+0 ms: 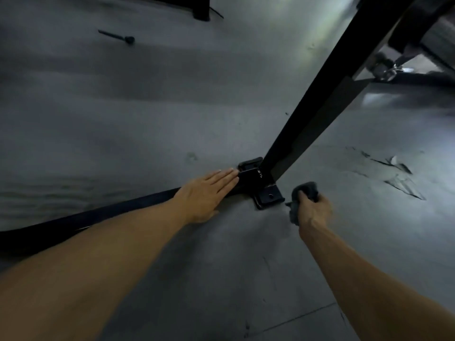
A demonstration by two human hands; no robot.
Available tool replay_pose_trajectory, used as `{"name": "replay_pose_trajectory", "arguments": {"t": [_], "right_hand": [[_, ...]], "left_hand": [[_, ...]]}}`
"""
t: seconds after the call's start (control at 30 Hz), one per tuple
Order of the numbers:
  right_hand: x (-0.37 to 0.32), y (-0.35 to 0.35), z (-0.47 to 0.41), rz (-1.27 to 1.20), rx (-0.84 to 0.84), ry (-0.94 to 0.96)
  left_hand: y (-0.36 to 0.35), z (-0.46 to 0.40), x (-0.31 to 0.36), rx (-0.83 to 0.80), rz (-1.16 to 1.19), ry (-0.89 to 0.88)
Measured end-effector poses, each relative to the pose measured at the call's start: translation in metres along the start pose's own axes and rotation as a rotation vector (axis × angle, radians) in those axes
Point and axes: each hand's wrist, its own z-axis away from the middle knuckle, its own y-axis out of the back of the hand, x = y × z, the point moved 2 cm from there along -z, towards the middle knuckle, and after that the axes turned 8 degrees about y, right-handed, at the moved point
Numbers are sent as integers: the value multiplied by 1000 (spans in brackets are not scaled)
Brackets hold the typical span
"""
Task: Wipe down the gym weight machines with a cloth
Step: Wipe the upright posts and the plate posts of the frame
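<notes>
A black weight machine frame stands on the grey floor: a slanted post [327,99] rises up to the right from a bolted base bracket [261,185], and a low black bar [98,215] runs off to the left. My left hand [206,193] lies flat with straight fingers on the bar, its fingertips at the bracket. My right hand [311,209] grips a bunched dark grey cloth [306,189] just right of the bracket, apart from it.
A black pin or bolt [118,36] lies on the floor at the upper left, near another machine foot [200,9]. Pulley and cable hardware [389,67] hangs at the upper right. Cracked, peeling floor surface [398,173] shows at the right.
</notes>
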Motion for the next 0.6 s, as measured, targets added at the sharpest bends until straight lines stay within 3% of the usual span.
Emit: {"name": "replay_pose_trajectory", "arguments": {"t": [0.13, 0.3, 0.4, 0.53, 0.6], "right_hand": [[-2, -34, 12, 85, -59, 109], [44, -82, 31, 640, -299, 673], [57, -66, 26, 828, -434, 983], [45, -55, -14, 871, -383, 906], [45, -68, 3, 918, -408, 966]], "left_hand": [[-4, -8, -16, 92, 40, -132], [-21, -18, -19, 152, 83, -165], [-23, -19, -19, 191, 84, -165], [-23, -20, -19, 186, 111, -151], [-24, -20, -20, 226, 107, -149]]}}
